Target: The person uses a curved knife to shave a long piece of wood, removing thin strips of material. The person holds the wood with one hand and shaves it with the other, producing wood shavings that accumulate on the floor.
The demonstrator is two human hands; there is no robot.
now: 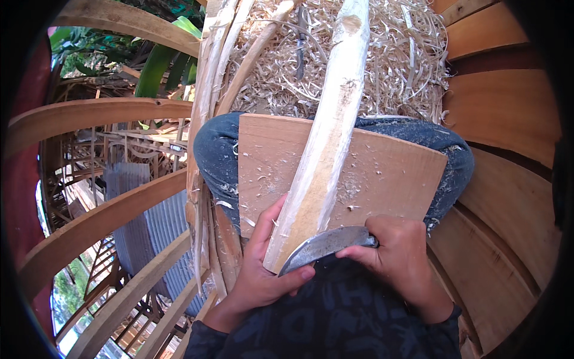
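Observation:
A long, pale, peeled wooden pole [326, 155] slants from the far shavings down across a flat board [388, 173] on my lap. Around its near end curls my left hand [263, 272], fingers at the pole's left side, thumb at the tip of the knife. The curved knife [326, 245] has a grey metal blade and lies across the near end of the pole. My right hand [397, 248] grips it by the handle, which is mostly hidden in the fist. Bits of shaving are scattered over the board.
Beyond my knees lies a thick heap of wood shavings [263, 78], with a dark, thin tool [301, 45] on it. Long wood strips [206, 119] run along my left. Curved wooden slats [502, 102] rise at right; open rails [107, 215] stand at left.

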